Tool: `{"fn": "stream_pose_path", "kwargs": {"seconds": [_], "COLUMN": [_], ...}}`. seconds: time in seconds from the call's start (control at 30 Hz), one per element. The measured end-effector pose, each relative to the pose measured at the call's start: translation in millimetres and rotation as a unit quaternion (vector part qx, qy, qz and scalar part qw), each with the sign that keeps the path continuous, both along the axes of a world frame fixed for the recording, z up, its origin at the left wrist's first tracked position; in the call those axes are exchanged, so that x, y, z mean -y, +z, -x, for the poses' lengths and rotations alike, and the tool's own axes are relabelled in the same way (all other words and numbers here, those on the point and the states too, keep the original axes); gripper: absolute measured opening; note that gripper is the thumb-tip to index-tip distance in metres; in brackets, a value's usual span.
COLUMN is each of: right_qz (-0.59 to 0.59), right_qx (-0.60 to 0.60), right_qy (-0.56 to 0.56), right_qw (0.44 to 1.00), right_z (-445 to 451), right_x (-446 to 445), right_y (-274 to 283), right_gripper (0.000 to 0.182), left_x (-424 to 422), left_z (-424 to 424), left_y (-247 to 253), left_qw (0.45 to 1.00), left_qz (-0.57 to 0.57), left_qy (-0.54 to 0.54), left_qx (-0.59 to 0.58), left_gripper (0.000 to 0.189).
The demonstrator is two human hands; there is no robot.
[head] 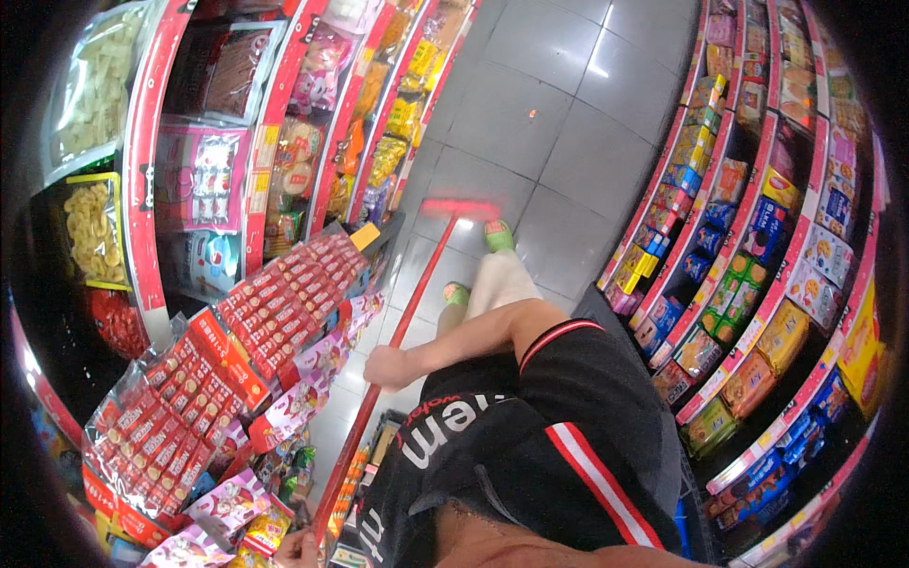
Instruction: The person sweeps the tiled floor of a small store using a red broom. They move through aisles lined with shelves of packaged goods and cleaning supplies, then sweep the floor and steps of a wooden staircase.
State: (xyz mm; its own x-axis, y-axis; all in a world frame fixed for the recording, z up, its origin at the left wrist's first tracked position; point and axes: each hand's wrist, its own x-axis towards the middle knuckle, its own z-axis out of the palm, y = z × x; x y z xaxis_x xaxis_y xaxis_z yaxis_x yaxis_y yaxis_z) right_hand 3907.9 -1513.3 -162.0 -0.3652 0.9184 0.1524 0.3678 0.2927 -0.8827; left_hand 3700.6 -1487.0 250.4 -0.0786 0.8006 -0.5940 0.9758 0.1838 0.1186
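My right hand (392, 368) is closed around the middle of the red pole (415, 298) of a broom or similar floor tool. Lower down, near the bottom edge, my left hand (298, 550) grips the pole's upper end, partly out of the picture. The tool's wide red head (461, 208) rests at or just above the grey tiled floor (497, 135), blurred, so its exact type cannot be told. It lies just left of my forward foot in a green clog (498, 236). A small orange-red scrap (532, 113) lies on the tiles further up the aisle.
Shelves with pink edges (266, 142) hold packaged snacks on the left. Close by my left side stand red stick-pack boxes (291, 298) and pink-white bags (298, 412). Curved shelf rows (753, 319) of biscuits line the right. My other green clog (456, 292) is further back.
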Motion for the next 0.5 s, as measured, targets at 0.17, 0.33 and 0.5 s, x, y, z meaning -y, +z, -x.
{"fn": "stream_pose_path", "kwargs": {"seconds": [0.17,0.33,0.5], "right_qz": [0.025,0.07,0.052], "right_qx": [0.003,0.119,0.255], "right_qy": [-0.006,-0.052,-0.158], "right_qw": [1.0,0.989,0.953], "right_z": [-10,-98,-228], "right_x": [3,14,20], "right_y": [-9,-79,-181], "right_gripper": [0.018,0.017,0.018], "left_x": [6,20,24], "left_z": [3,-97,-135], "left_y": [-12,-113,-260], "left_qw": [0.996,0.992,0.971], "left_qz": [-0.046,-0.055,-0.006], "left_qy": [-0.075,-0.002,0.004], "left_qx": [0.029,0.118,0.239], "left_gripper": [0.012,0.009,0.011]}}
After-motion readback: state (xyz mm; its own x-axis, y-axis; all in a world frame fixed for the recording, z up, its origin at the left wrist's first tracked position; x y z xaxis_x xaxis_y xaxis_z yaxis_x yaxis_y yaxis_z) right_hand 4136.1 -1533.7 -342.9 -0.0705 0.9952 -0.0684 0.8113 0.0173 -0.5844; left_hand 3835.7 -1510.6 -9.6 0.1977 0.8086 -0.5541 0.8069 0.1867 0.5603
